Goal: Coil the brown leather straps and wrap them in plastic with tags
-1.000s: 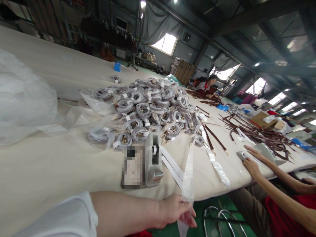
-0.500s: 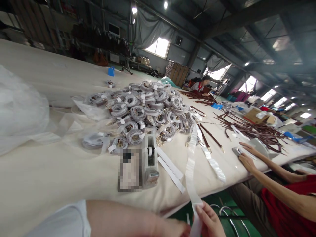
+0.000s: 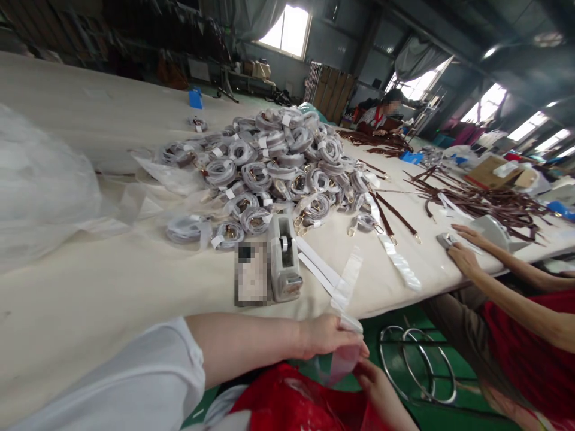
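- The left hand (image 3: pixel 326 335) is closed around a clear plastic strip (image 3: pixel 348 281), which folds over at the fingers.
- The right hand (image 3: pixel 372 380) meets the strip's lower part from below, fingers bent — partly hidden, so I cannot tell how firmly it holds.
- The strip is at the worktop's near edge, its upper end reaching over the worktop (image 3: pixel 135 305), its lower part hanging off.
- Just in from that edge stands a tape dispenser (image 3: pixel 286 257), with white paper strips (image 3: pixel 317 263) beside it.
- Farther in, a big heap of coiled straps (image 3: pixel 269 170) in clear wrapping fills the middle.
- A second plastic strip (image 3: pixel 402 263) lies toward the near edge, right of the dispenser.
- A large plastic bag (image 3: pixel 40 185) sits along the left side.
- Toward the right end, brown straps (image 3: pixel 485 200) lie tangled — near them, a co-worker's hands (image 3: pixel 467 257) rest on a small grey object (image 3: pixel 446 240).
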`<state>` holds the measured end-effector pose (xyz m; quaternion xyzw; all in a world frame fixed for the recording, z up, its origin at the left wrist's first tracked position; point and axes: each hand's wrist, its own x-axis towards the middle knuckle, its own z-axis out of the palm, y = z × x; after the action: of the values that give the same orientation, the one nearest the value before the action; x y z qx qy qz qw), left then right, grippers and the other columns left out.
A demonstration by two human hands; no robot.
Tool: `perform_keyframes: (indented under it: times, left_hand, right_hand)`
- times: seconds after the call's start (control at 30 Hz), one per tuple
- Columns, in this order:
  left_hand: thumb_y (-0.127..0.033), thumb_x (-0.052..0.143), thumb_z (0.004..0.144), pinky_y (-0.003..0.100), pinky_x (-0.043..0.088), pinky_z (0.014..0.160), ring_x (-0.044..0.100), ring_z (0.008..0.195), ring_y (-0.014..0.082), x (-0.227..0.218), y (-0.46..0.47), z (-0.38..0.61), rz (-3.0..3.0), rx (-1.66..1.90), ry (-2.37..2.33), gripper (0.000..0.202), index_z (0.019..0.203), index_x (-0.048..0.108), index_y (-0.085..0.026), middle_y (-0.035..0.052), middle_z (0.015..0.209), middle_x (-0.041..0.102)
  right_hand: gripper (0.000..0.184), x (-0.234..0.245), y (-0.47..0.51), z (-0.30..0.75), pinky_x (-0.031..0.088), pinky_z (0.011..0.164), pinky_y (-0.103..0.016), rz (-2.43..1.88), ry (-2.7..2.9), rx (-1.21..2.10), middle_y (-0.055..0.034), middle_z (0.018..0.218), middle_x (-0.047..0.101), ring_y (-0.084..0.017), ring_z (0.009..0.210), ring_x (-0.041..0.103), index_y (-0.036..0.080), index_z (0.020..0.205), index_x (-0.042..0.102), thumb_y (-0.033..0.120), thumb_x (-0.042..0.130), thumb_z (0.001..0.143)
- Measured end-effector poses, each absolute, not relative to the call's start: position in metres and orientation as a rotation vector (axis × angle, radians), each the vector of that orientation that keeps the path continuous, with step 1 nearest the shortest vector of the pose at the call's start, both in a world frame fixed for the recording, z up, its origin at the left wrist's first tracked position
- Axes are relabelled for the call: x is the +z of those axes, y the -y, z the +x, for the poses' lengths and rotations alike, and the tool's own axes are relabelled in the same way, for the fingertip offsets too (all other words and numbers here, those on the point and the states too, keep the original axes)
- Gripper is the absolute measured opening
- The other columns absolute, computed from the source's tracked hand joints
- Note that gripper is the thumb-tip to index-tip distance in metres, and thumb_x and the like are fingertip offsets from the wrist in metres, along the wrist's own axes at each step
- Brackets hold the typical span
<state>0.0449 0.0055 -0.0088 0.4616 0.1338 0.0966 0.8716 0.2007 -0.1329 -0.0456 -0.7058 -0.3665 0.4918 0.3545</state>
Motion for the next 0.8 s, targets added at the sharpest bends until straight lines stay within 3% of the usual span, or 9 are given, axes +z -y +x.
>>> perform_keyframes:
  times: [0.13, 0.2, 0.3, 0.37, 0.43, 0.53, 0.63, 0.8]
  left_hand:
    - [-0.045, 0.059, 0.086, 0.028, 0.046, 0.084, 0.062, 0.086, 0.018, -0.02, 0.004, 0.037, 1.408, -0.037, -0.1, 0.029, 0.088, 0.074, -0.02, 0.0009, 0.088, 0.069]
    - [-0.039, 0.058, 0.086, 0.029, 0.046, 0.083, 0.062, 0.083, 0.0184, -0.023, 0.007, 0.033, 1.652, -0.18, -0.029, 0.022, 0.089, 0.074, -0.024, -0.0022, 0.084, 0.068]
    - [-0.053, 0.073, 0.072, 0.033, 0.047, 0.07, 0.059, 0.068, 0.0209, -0.021, 0.008, 0.032, 1.862, -0.377, -0.123, 0.032, 0.084, 0.072, -0.023, -0.0019, 0.068, 0.061]
    - [-0.064, 0.078, 0.059, 0.033, 0.046, 0.066, 0.057, 0.068, 0.0215, -0.016, 0.006, 0.034, 1.786, -0.302, -0.228, 0.052, 0.085, 0.07, -0.02, -0.0003, 0.07, 0.059]
    - [-0.072, 0.073, 0.057, 0.032, 0.047, 0.069, 0.057, 0.073, 0.0205, -0.011, 0.003, 0.038, 1.489, -0.118, -0.26, 0.063, 0.089, 0.068, -0.018, 0.0021, 0.08, 0.061]
    - [-0.076, 0.058, 0.07, 0.033, 0.048, 0.075, 0.058, 0.077, 0.0196, -0.008, -0.004, 0.046, 1.132, 0.162, -0.387, 0.065, 0.09, 0.066, -0.015, 0.0062, 0.087, 0.064]
    - [-0.071, 0.043, 0.083, 0.035, 0.048, 0.08, 0.06, 0.083, 0.0226, -0.009, -0.01, 0.049, 1.169, 0.365, -0.596, 0.063, 0.09, 0.066, -0.013, 0.0094, 0.089, 0.066]
    - [-0.059, 0.049, 0.088, 0.033, 0.044, 0.089, 0.059, 0.093, 0.0253, -0.007, -0.016, 0.042, 1.355, 0.476, -0.704, 0.048, 0.086, 0.068, -0.015, 0.008, 0.085, 0.067]
  right_hand:
    - [0.054, -0.025, 0.119, 0.201, 0.054, 0.08, -0.043, -1.436, 0.477, 1.437, -0.0124, 0.088, 0.076, -0.03, 0.088, 0.07, 0.015, 0.093, 0.075, 0.065, 0.059, 0.08]
    - [0.042, -0.013, 0.112, 0.192, 0.055, 0.074, -0.038, -1.312, 0.29, 1.401, -0.0099, 0.086, 0.076, -0.027, 0.08, 0.07, 0.016, 0.094, 0.075, 0.053, 0.074, 0.075]
    - [0.027, -0.002, 0.11, 0.183, 0.054, 0.065, -0.03, -1.304, 0.205, 1.286, -0.0046, 0.077, 0.076, -0.021, 0.068, 0.069, 0.019, 0.088, 0.075, 0.033, 0.086, 0.067]
    - [0.023, 0.003, 0.117, 0.183, 0.053, 0.064, -0.027, -1.298, 0.253, 1.315, -0.0036, 0.075, 0.075, -0.018, 0.064, 0.066, 0.02, 0.086, 0.076, 0.034, 0.085, 0.069]
    - [0.022, 0.005, 0.128, 0.185, 0.051, 0.065, -0.025, -1.306, 0.389, 1.401, -0.0037, 0.073, 0.074, -0.016, 0.063, 0.064, 0.02, 0.085, 0.077, 0.035, 0.083, 0.071]
    - [0.022, 0.003, 0.144, 0.188, 0.051, 0.07, -0.027, -1.399, 0.683, 1.563, -0.0053, 0.074, 0.074, -0.017, 0.069, 0.065, 0.019, 0.08, 0.079, 0.04, 0.081, 0.073]
    - [0.024, -0.007, 0.151, 0.187, 0.05, 0.08, -0.033, -1.458, 0.998, 1.666, -0.0062, 0.081, 0.074, -0.022, 0.08, 0.066, 0.021, 0.08, 0.08, 0.045, 0.075, 0.078]
    - [0.029, -0.028, 0.154, 0.184, 0.049, 0.077, -0.032, -1.519, 1.18, 1.621, -0.0059, 0.08, 0.071, -0.022, 0.078, 0.063, 0.02, 0.077, 0.08, 0.047, 0.069, 0.081]
